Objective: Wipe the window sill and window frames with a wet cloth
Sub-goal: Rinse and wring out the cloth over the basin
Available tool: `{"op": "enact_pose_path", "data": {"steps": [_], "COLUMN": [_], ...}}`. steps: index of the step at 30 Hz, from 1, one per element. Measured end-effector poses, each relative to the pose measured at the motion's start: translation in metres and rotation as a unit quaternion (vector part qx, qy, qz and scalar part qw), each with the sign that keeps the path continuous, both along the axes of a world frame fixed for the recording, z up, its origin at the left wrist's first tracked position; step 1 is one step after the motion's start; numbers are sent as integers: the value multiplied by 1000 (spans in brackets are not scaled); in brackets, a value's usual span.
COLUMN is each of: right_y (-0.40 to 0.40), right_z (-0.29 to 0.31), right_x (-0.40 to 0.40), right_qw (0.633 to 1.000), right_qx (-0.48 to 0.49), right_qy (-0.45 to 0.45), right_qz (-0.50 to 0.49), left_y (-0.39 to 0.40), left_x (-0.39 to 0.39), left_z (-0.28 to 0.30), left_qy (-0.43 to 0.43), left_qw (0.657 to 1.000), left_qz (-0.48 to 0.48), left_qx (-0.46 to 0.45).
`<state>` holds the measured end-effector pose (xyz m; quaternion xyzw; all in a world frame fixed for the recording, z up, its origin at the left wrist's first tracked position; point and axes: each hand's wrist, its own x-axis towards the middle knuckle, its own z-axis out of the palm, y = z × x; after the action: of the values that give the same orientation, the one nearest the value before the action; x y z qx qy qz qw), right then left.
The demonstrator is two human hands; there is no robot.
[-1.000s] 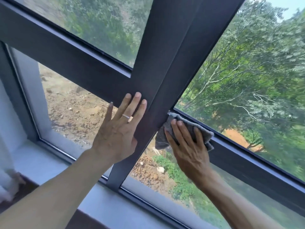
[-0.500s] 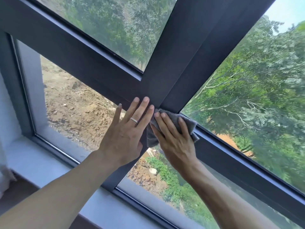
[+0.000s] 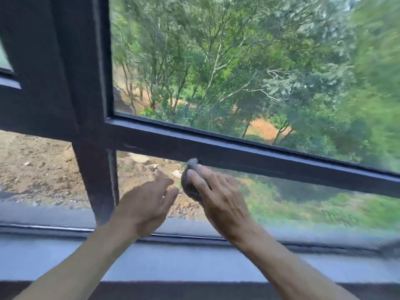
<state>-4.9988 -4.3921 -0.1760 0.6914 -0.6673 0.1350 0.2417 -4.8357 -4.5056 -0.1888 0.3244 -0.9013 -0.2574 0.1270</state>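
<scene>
Right hand [image 3: 218, 198]: the fingers [image 3: 195, 179] lie extended and slightly spread over a bunched grey cloth [image 3: 190, 185], pressing it toward the lower pane just under the horizontal frame bar [image 3: 249, 156]. The top of the cloth touches the lower edge of that bar. Whether the thumb curls behind the cloth cannot be told.

Left hand [image 3: 145, 204]: fingers straight and close together, holding nothing, raised in front of the lower pane just beside the cloth. Contact with the glass cannot be told because of blur.

The vertical frame post [image 3: 95, 169] stands to the left of both hands. The pale window sill [image 3: 173, 263] runs below both forearms. Trees and bare soil show through the glass.
</scene>
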Motion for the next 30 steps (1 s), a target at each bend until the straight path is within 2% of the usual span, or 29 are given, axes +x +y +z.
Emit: {"op": "enact_pose_path", "data": {"steps": [2, 5, 8, 11, 12, 14, 16, 19, 21, 25, 26, 27, 28, 29, 30], "right_y": [49, 129, 218, 345, 378, 460, 540, 677, 730, 846, 884, 903, 958, 968, 1001], "right_z": [-4, -11, -25, -38, -40, -43, -46, -62, -67, -87, -95, -98, -111, -111, -118], "right_x": [-13, -43, -74, -108, -115, -130, -146, -167, -170, -164, -163, -162, -162, -162, -164], "right_qw": [997, 982, 961, 908, 876, 783, 701, 561, 529, 516, 501, 485, 462, 455, 429], "right_qx": [-26, 2, 16, 2, -10, -18, -37, -127, -139, -139, -146, -159, -187, -209, -236], "right_qy": [-66, -136, -180, -317, -390, -533, -614, -723, -730, -667, -644, -630, -603, -582, -566], "right_qz": [-44, -132, -207, -274, -285, -320, -361, -383, -410, -519, -560, -586, -623, -640, -663], "left_y": [46, 120, 188, 302, 331, 405, 477, 606, 662, 791, 833, 855, 916, 925, 960], "left_x": [-45, -112, -169, -233, -246, -279, -304, -351, -367, -400, -409, -411, -423, -423, -429], "left_z": [2, 6, 1, -5, -6, -12, -18, -24, -24, -43, -52, -55, -72, -70, -80], "left_qy": [57, 144, 89, 31, 18, -29, -84, -148, -166, -228, -247, -259, -278, -286, -304], "left_qw": [990, 947, 954, 938, 934, 918, 899, 848, 832, 776, 752, 743, 716, 712, 694], "left_qz": [-52, -77, -121, -200, -210, -257, -312, -428, -466, -538, -561, -572, -597, -597, -607], "left_qx": [115, 276, 260, 281, 289, 301, 295, 275, 251, 235, 242, 230, 232, 235, 241]}}
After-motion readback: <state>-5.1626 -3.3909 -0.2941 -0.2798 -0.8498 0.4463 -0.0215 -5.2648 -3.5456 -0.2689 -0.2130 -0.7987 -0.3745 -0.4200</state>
